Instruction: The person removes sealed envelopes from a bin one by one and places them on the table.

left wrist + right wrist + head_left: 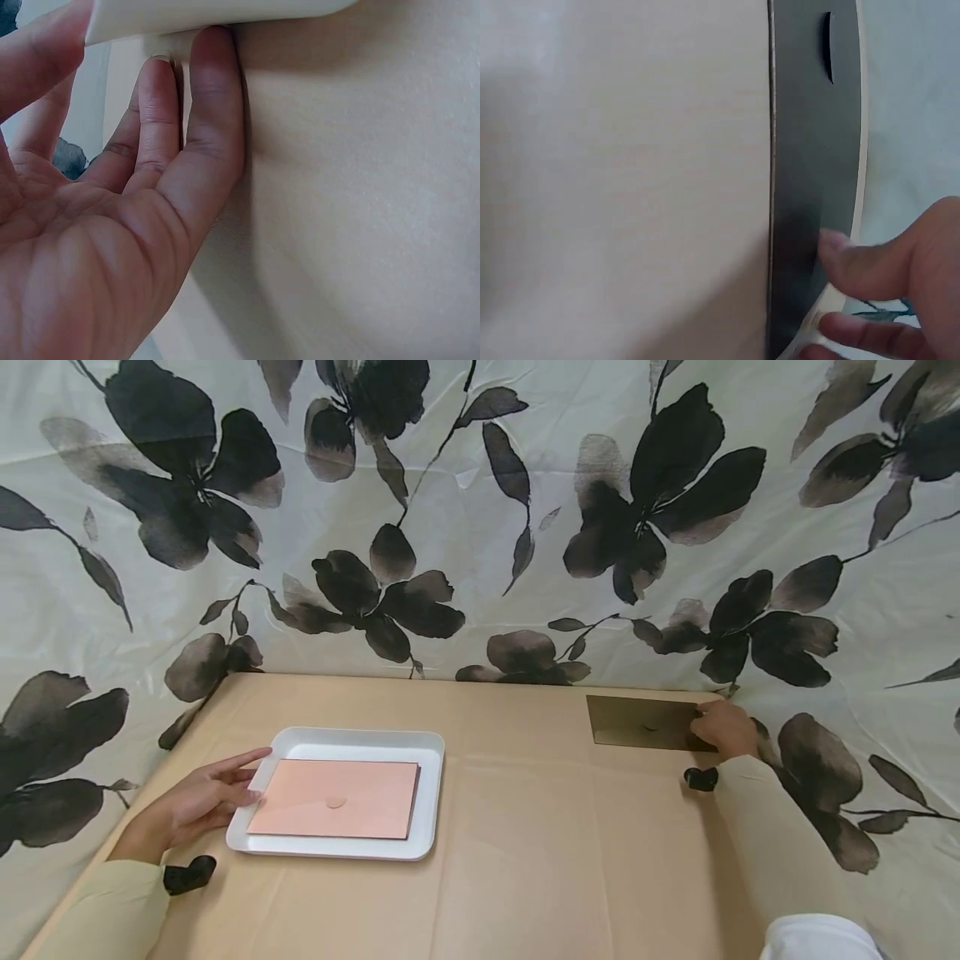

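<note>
On the left of the table, a white tray (433, 760) holds a flat pink card envelope (300, 793) with a small half-round tab; a dark edge shows beneath it. My left hand (206, 797) grips the tray's left rim. The left wrist view has its fingertips under the rim (225, 19). At the far right edge of the table lies a dark bronze card envelope (626, 722) with a small curved slit. My right hand (727, 729) pinches its right end. The right wrist view shows the thumb on its top face, the other fingers lower at the edge.
The table (510, 852) has a light tan cover with faint creases. White cloth (510, 552) with dark flowers hangs behind it and along both sides. Something white and rounded (821, 937) shows at the bottom right.
</note>
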Tool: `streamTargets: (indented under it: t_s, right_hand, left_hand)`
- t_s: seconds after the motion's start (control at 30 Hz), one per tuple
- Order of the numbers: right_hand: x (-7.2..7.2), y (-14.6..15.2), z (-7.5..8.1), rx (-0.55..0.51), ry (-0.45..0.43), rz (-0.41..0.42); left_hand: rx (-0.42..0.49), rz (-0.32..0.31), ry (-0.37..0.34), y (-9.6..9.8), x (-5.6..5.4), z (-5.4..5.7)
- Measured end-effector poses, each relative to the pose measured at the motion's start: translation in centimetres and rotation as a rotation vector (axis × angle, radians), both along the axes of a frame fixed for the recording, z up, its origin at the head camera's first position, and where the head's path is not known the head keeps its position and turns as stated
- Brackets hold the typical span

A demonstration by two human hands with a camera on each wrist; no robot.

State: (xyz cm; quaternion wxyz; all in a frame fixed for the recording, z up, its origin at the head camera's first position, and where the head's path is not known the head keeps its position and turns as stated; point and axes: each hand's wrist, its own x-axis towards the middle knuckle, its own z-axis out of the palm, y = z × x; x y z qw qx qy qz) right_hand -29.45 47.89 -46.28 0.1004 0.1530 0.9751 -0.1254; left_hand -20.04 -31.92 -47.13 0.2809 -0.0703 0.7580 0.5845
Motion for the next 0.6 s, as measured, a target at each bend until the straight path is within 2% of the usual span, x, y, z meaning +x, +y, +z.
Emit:
streamTargets:
  t_s: [0.27, 0.47, 0.6]
  right_hand:
    - [1.4, 1.3, -0.6, -0.082, 0.094, 0.03]
    - [2.1, 0.1, 0.5, -0.129, 0.134, 0.019]
    - [2.0, -1.4, 1.3, -0.141, 0.171, 0.082]
  left_hand:
    - [0.004, -0.019, 0.033, -0.1, 0.5, 0.1]
    - [-0.019, -0.015, 0.032, 0.0, 0.3, 0.3]
    - [-0.017, -0.01, 0.028, 0.2, 0.5, 0.3]
